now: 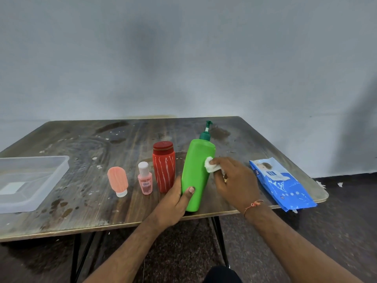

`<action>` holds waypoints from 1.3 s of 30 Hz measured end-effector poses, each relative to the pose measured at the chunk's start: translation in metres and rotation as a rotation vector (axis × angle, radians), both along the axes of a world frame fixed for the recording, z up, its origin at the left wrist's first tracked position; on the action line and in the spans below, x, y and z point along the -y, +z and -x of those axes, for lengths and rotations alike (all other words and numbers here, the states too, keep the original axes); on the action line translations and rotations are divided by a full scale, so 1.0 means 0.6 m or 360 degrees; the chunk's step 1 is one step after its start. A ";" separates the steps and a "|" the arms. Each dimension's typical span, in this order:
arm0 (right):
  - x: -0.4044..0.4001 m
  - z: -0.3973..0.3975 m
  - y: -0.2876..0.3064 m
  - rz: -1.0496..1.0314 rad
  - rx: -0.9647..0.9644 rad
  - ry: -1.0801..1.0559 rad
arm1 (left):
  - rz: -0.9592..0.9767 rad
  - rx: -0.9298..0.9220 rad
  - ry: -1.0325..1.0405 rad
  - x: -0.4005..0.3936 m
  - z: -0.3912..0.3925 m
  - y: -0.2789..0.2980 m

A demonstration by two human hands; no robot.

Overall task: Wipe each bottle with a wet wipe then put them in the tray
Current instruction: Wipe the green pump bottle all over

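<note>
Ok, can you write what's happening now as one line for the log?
step: wiping | left hand: holds green pump bottle | right hand: presses wet wipe on it | tray: no bottles

Grey wall, patchy, with soft shadows at centre and right. Worn dark wood-grain table pushed against it, stained, rounded corners, thin black metal legs. Dark speckled floor, white scraps at right.

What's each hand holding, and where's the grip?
Left hand grips the green pump bottle round its lower body. Right hand pinches a white wet wipe against the bottle's side.
</note>
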State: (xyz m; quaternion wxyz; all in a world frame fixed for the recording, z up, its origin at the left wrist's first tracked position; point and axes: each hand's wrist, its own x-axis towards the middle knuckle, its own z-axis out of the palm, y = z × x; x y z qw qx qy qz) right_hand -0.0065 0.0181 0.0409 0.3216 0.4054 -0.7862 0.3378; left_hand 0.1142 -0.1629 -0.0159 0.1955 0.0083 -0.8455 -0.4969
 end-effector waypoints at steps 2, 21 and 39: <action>0.005 0.015 0.020 0.0128 0.0069 -0.0017 | 0.0015 -0.0008 0.0005 0.000 0.000 0.001; 0.034 0.009 0.090 -0.0071 -0.0360 -0.0098 | 0.0087 0.0021 0.0024 -0.001 -0.001 -0.007; 0.030 0.018 0.116 0.0635 0.0782 0.0030 | 0.0203 0.0056 0.0023 -0.002 -0.008 -0.001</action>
